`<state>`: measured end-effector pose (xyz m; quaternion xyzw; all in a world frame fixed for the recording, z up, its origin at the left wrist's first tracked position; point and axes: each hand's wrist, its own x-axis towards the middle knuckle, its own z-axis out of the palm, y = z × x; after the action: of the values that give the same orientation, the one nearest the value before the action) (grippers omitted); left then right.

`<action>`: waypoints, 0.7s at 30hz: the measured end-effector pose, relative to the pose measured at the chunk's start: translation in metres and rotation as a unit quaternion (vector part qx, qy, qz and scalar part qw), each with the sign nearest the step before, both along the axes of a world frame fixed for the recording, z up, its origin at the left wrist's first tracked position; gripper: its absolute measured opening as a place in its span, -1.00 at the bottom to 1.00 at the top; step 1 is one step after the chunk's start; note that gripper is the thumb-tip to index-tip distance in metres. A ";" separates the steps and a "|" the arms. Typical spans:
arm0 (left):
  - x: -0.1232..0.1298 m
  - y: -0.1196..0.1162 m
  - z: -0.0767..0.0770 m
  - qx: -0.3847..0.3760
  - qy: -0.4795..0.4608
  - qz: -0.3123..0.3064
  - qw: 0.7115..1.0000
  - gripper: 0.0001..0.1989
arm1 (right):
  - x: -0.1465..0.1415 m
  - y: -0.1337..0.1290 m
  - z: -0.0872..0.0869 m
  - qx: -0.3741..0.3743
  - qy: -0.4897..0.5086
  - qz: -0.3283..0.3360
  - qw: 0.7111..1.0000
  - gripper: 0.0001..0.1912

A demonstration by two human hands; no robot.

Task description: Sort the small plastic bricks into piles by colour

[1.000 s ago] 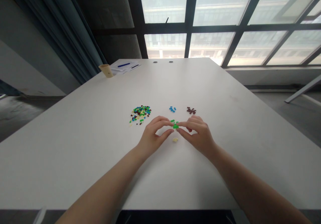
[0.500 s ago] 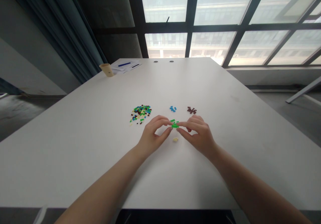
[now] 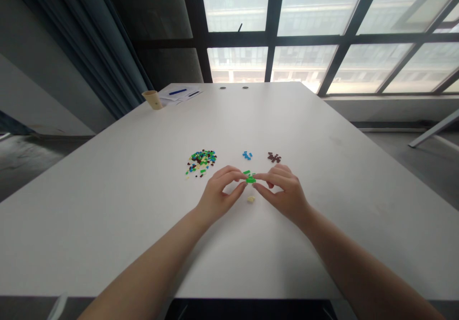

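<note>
Between my two hands is a small green toy brick (image 3: 250, 180), with other green pieces just behind it. My left hand (image 3: 225, 186) pinches its left side with thumb and forefinger. On the right side, the thumb and forefinger of my right hand (image 3: 281, 186) close on the same brick. A few pale yellow pieces (image 3: 251, 199) lie on the table just in front of my fingertips. Beyond the hands sit a small group of blue pieces (image 3: 247, 155) and a group of dark brown pieces (image 3: 274, 157). Fingers partly hide the green pieces.
A mixed heap of small coloured pieces (image 3: 202, 159) lies left of my hands on the white table (image 3: 143, 215). At the far left stand a paper cup (image 3: 153, 101) and papers with a blue pen (image 3: 178, 91). Two round discs lie near the far edge.
Both hands stay in nearly the same place, still holding the green brick. The brick's tilt has shifted slightly between the fingertips.
</note>
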<state>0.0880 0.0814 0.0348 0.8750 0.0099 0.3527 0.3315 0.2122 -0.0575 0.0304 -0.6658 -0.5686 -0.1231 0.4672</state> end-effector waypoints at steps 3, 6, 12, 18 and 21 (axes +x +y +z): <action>0.000 0.001 0.000 0.000 0.003 -0.003 1.000 -0.91 | 0.000 0.000 0.000 -0.002 -0.002 0.009 1.000 -0.89; 0.000 0.001 0.000 -0.002 0.010 -0.003 1.000 -0.91 | -0.001 0.001 -0.001 -0.014 0.002 0.009 1.000 -0.88; 0.002 0.000 -0.004 -0.009 0.044 0.002 0.999 -0.88 | 0.000 0.003 -0.002 -0.023 0.000 -0.004 1.000 -0.90; 0.003 0.015 -0.013 -0.010 0.137 0.151 0.979 -0.74 | 0.019 0.004 -0.014 -0.123 0.013 -0.100 0.987 -0.88; -0.001 0.038 -0.017 0.060 0.237 0.265 0.933 -0.78 | 0.025 0.006 -0.025 -0.218 0.039 -0.156 0.963 -0.85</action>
<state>0.0865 0.1192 0.0181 0.9172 0.2983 0.2095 0.1610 0.2376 -0.0510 0.0056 -0.8362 -0.4524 -0.0411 0.3072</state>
